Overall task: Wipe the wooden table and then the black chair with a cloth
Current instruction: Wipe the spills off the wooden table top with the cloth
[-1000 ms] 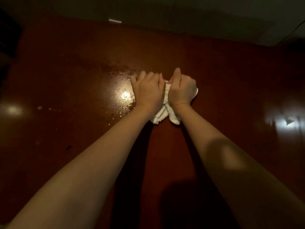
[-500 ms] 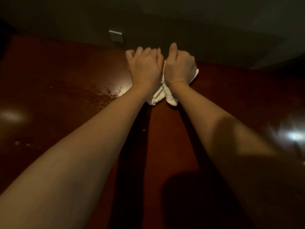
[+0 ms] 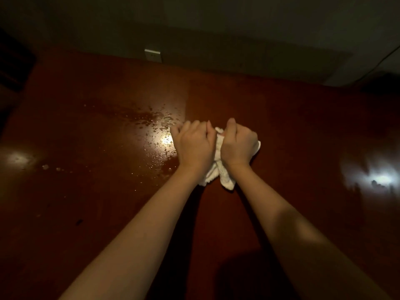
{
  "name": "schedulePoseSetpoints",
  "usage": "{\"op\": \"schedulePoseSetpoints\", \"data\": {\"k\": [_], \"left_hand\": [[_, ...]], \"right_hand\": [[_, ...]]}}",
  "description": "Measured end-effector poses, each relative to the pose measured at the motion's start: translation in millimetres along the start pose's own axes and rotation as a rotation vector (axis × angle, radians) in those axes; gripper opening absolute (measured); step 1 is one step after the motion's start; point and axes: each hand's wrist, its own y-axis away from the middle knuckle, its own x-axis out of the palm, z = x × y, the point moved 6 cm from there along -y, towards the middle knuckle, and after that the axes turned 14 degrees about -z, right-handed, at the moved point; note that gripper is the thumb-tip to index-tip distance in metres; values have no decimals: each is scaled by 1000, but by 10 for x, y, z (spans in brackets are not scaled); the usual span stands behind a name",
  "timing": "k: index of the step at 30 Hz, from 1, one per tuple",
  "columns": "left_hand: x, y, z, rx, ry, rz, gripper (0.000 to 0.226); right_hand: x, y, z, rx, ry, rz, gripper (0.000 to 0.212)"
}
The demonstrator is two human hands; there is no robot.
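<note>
A dim room: a shadowed grey wall (image 3: 238,29) runs behind, carrying a pale socket plate (image 3: 153,55). A thin cable (image 3: 383,61) crosses the right corner.

Most of the cloth (image 3: 218,169) is hidden beneath both hands. Tabletop (image 3: 303,131) runs past left, right and bottom edges. Dark corner shapes unidentifiable.
</note>
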Motion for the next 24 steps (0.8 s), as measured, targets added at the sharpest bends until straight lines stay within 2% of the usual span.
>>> {"op": "schedulePoseSetpoints", "data": {"k": [7,10,13,24], "left_hand": [[51,-44,21,53,19,7,41],[120,-119,34,7,8,8,42],[285,-376,10,-38,14,-3,43],[1168,-1536,-14,-37,-138,48,45]], "right_hand": [[27,-4,-22,-8,16,10,53],[107,-131,11,-38,-8,17,59],[248,-410,93,-45,-23,21,60],[1000,-1625,355,5,43,18,52]]}}
